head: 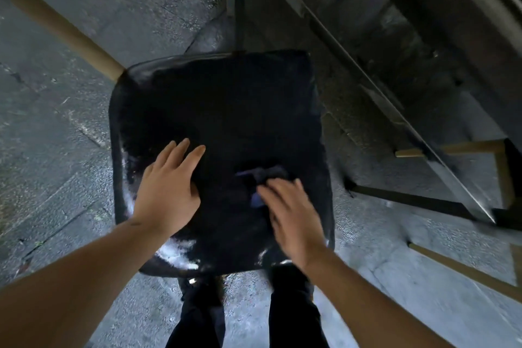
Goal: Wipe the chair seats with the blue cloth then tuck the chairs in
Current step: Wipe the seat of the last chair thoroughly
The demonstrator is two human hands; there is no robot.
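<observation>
Head view, looking straight down. Your left hand lies flat on the glossy black cushioned chair seat, fingers straight and slightly spread, holding nothing. Your right hand is on the crumpled blue cloth, which sits on the near-right part of the seat; the fingers are blurred, so you cannot tell whether they press it flat or grip it. Most of the cloth is under or just beyond the fingertips.

Judgement: wiping of this seat is under way, and the far half and left edge look uncovered by the cloth as it lies.

To do the step well: open the cloth out so more of it meets the surface, since it is bunched small. Bear down on the left palm so the chair does not skid on the grey stone floor. Work in overlapping passes from the far edge toward you, then run the rim, where the shine shows streaks readily.

The dark table edge lies to the right, beside the chair; tucking in is not yet done.
</observation>
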